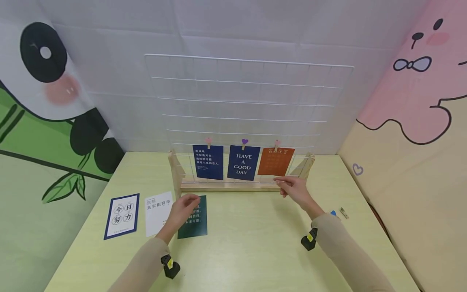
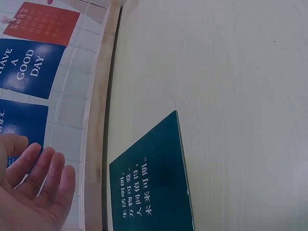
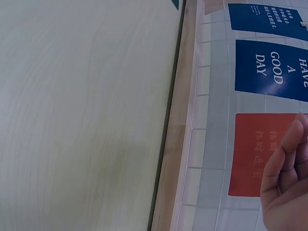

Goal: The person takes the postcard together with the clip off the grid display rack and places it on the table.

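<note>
An orange card (image 1: 276, 161) hangs by a pink clip (image 1: 277, 143) on a white wire grid (image 1: 240, 99). Nearest to its lower edge is my right hand (image 1: 296, 190), fingers loosely bent; in the right wrist view they overlap the card. A blue "HAVE A GOOD DAY" card (image 1: 243, 163) hangs in the middle by a purple heart clip (image 1: 244, 142). On the left hangs another blue card (image 1: 208, 162) with white writing. My left hand (image 1: 184, 211) holds nothing, its fingers loosely bent, above a dark green card (image 1: 193, 223) on the table, partly covering it in the head view.
A wooden stand (image 1: 230, 186) carries the grid at the back of the table (image 1: 251, 251). Left of the green card lie a white card (image 1: 157, 215) and a blue-bordered card (image 1: 121, 217). Small clips (image 1: 343, 213) lie near my right sleeve.
</note>
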`<state>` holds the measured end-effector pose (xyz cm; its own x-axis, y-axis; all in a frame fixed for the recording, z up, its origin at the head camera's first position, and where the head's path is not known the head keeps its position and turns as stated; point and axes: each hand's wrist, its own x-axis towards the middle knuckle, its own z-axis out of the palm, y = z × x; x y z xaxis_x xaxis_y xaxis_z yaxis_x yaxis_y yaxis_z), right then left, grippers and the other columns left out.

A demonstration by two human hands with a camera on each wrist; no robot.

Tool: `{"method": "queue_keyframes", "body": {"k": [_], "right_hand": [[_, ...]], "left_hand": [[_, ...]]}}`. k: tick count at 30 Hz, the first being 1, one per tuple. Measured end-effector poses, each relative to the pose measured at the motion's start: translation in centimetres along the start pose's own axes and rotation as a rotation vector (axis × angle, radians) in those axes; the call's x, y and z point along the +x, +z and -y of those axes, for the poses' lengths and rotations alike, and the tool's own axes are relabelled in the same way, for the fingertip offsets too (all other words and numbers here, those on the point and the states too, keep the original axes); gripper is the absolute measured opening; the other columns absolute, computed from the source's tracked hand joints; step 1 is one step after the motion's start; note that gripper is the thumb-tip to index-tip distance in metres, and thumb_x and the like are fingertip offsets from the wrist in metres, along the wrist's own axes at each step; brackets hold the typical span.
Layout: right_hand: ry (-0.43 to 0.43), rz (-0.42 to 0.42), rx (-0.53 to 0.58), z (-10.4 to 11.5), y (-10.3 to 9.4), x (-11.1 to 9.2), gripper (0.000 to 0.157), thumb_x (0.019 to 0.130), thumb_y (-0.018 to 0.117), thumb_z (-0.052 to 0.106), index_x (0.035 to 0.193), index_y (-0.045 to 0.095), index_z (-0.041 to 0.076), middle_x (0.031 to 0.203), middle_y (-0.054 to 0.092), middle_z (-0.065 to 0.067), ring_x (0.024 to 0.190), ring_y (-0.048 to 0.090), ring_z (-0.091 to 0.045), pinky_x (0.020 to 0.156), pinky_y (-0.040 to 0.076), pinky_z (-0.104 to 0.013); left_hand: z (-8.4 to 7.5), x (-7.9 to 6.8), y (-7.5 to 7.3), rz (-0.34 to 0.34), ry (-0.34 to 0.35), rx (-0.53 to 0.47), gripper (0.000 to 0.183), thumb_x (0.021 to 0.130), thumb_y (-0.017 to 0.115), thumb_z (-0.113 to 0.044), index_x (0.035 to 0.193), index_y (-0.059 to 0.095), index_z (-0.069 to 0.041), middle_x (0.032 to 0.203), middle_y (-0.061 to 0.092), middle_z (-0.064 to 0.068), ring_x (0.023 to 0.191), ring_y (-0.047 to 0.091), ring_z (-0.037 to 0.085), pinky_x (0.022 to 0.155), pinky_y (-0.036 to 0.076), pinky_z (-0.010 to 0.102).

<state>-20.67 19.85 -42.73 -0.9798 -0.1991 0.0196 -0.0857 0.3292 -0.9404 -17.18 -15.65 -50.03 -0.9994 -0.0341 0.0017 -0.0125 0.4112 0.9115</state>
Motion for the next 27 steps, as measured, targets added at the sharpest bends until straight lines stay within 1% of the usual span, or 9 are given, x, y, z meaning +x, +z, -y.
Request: {"method": "queue_keyframes", "body": {"k": [3,5,8,10,13,17,20,22,27], "right_hand": [[-0.015,0.014,0.02,-0.6,0.2,0.5,0.026,0.089,0.052,0.006,0.108,0.056,-0.01,0.064,0.055,-0.009,0.056,0.05,-0.017,0.052,0.048,-0.023],[-0.017,0.018,0.023,-1.1,0.4,1.0,0.027,0.089,0.053,0.008,0.109,0.057,-0.009,0.065,0.056,-0.009,0.055,0.051,-0.015,0.052,0.048,-0.024],[-0.008,0.021,0.01,-1.6,0.7,1.6,0.028,0.089,0.053,0.013,0.109,0.058,-0.006,0.066,0.057,-0.007,0.056,0.051,-0.014,0.052,0.048,-0.025],[0.0,0.023,-0.014,-1.5,1.0,1.7,0.029,0.089,0.054,0.016,0.109,0.058,-0.004,0.067,0.057,-0.006,0.057,0.051,-0.015,0.053,0.048,-0.025],[0.0,0.033,-0.041,0.1,1.5,1.4,0.027,0.09,0.052,0.013,0.109,0.058,-0.005,0.069,0.056,-0.006,0.06,0.051,-0.02,0.057,0.049,-0.03],[-0.003,0.043,-0.07,0.7,1.9,1.7,0.026,0.09,0.051,0.013,0.109,0.058,-0.003,0.068,0.056,-0.007,0.06,0.051,-0.02,0.059,0.05,-0.034],[0.005,0.042,-0.084,-0.1,2.2,2.5,0.026,0.089,0.053,0.019,0.109,0.061,0.003,0.068,0.056,-0.009,0.06,0.051,-0.018,0.059,0.049,-0.032],[0.004,0.044,-0.083,0.2,2.4,2.7,0.025,0.089,0.053,0.019,0.108,0.062,0.004,0.068,0.055,-0.01,0.06,0.05,-0.018,0.059,0.048,-0.033],[0.005,0.058,-0.058,1.0,3.0,3.2,0.027,0.089,0.054,0.019,0.109,0.061,0.002,0.069,0.056,-0.009,0.061,0.05,-0.019,0.059,0.048,-0.031]], "left_hand": [[-0.3,0.2,0.0,0.013,-0.002,-0.001,0.026,0.089,0.053,-0.022,0.104,0.057,-0.001,0.095,0.059,0.017,0.085,0.055,0.031,0.066,0.05,0.036],[-0.5,0.4,0.0,0.023,-0.005,-0.003,0.027,0.09,0.052,-0.021,0.106,0.057,0.0,0.097,0.059,0.017,0.086,0.054,0.032,0.067,0.049,0.033],[-0.8,0.6,0.0,0.024,-0.021,0.027,0.028,0.09,0.052,-0.023,0.107,0.058,-0.002,0.098,0.059,0.012,0.086,0.054,0.029,0.068,0.048,0.032],[-1.0,0.7,0.1,0.027,-0.034,0.044,0.029,0.09,0.051,-0.025,0.108,0.057,-0.003,0.099,0.059,0.01,0.087,0.054,0.025,0.071,0.048,0.032],[-1.2,1.0,0.2,0.033,-0.048,0.046,0.028,0.09,0.051,-0.025,0.109,0.057,-0.004,0.101,0.058,0.008,0.089,0.054,0.021,0.074,0.048,0.034],[-1.3,1.3,0.2,0.039,-0.042,0.035,0.028,0.09,0.051,-0.022,0.109,0.056,-0.003,0.102,0.056,0.009,0.09,0.054,0.025,0.072,0.049,0.033],[-1.5,1.6,0.3,0.04,-0.024,0.026,0.025,0.09,0.051,-0.02,0.107,0.057,-0.001,0.101,0.056,0.011,0.088,0.054,0.029,0.069,0.049,0.032],[-1.7,1.8,0.2,0.04,-0.013,0.01,0.023,0.09,0.051,-0.018,0.105,0.056,-0.001,0.1,0.056,0.011,0.089,0.054,0.032,0.067,0.049,0.032],[-2.0,2.3,0.0,0.036,0.019,-0.003,0.022,0.09,0.051,-0.014,0.107,0.055,-0.001,0.103,0.055,0.013,0.09,0.054,0.029,0.068,0.049,0.034]]}}
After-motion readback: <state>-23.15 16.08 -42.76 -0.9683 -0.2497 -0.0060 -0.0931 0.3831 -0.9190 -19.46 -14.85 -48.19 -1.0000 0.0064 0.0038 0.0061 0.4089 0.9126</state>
